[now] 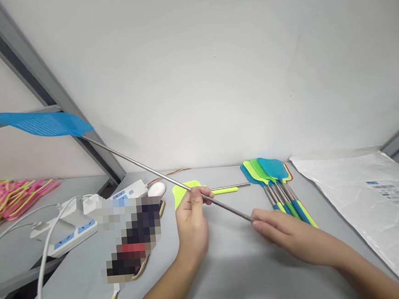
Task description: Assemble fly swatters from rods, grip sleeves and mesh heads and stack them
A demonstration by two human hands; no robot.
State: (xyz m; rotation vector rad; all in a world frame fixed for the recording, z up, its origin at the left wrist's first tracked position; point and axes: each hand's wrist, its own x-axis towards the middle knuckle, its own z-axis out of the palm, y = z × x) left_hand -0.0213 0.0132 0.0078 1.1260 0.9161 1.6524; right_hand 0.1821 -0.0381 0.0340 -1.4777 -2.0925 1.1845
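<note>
A blue fly swatter point(45, 123) is raised over the table, its head at the upper left and its long metal rod sloping down to the right. My left hand point(193, 223) is closed round the middle of the rod. Fingers of my right hand point(285, 232) are wrapped round the rod's lower end, hiding whatever handle is there. Behind my left hand lies a yellow-green fly swatter point(180, 195), with a yellow handle point(226, 190) and a thin metal rod point(232, 185) beside it. Several fly swatters point(272, 169) in blue, green and yellow lie fanned together beyond my right hand.
White power strips point(75, 237) with plugs and cables lie at the left. A phone-like device point(137, 239), blurred out, and a white rounded object point(156, 189) are beside them. Pink and yellow cords point(20, 196) lie far left. A white plastic bag point(356, 174) covers the right side.
</note>
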